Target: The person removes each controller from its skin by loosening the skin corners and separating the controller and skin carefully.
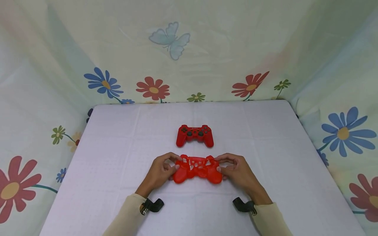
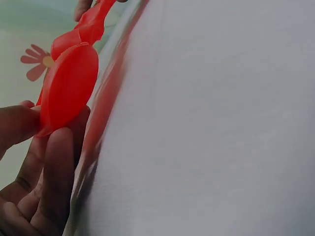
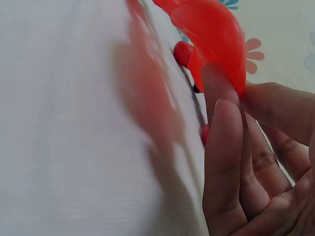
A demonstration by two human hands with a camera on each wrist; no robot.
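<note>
Between both hands is a bright red silicone controller cover [image 1: 198, 167], with cut-outs across its middle and two rounded grip ends. My left hand [image 1: 162, 170] pinches its left end between thumb and fingers; the left wrist view has that rounded end of the cover [image 2: 71, 88] up close. On the other side my right hand [image 1: 236, 168] pinches the right end, thumb in front and fingers behind, as the right wrist view also shows with the cover [image 3: 216, 34]. Just beyond the cover, a darker red game controller [image 1: 195, 135] lies face up on the table, its sticks and buttons visible.
A white cloth covers the table [image 1: 118, 137]. Hanging fabric printed with flowers and a butterfly [image 1: 171, 41] stands behind the table and along both sides. Each wrist wears a black camera mount, one at the left [image 1: 155, 205] and one at the right [image 1: 244, 205].
</note>
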